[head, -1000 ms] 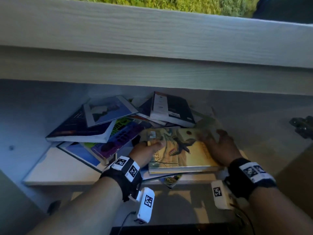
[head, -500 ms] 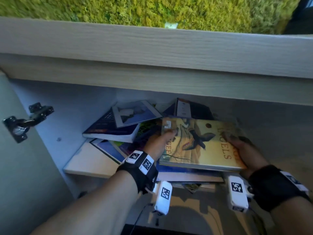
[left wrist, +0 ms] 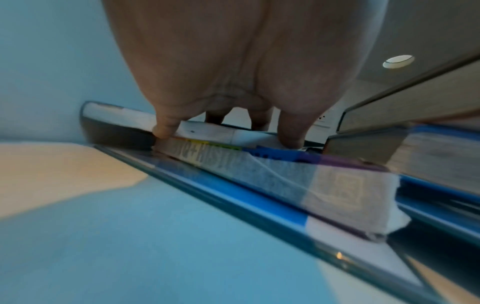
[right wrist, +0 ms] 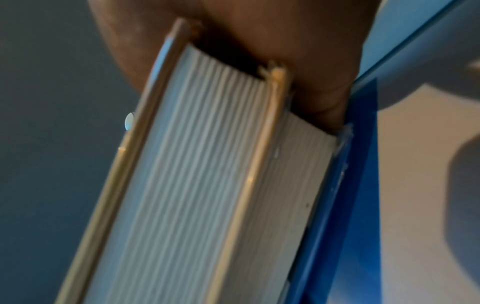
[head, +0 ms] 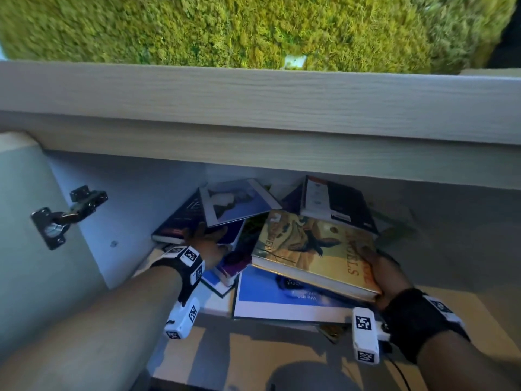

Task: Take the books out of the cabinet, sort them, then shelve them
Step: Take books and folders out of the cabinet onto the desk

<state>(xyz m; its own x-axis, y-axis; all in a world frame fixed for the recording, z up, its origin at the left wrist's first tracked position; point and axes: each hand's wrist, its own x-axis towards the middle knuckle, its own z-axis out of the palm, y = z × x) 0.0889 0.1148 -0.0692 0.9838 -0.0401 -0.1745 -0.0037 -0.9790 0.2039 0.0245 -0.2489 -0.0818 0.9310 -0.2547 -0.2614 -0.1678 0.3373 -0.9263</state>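
My right hand (head: 387, 275) grips yellow book (head: 313, 249) by its right edge, thumb on cover, book tilted above blue-white book (head: 282, 301) on cabinet shelf (head: 180, 280). My left hand (head: 207, 238) reaches into pile; fingertips (left wrist: 162, 131) press dark book (head: 180, 221) at left. Whether that grip closes round it, cannot tell.

Books (head: 284, 244) lie heaped on the cabinet shelf (head: 180, 261).
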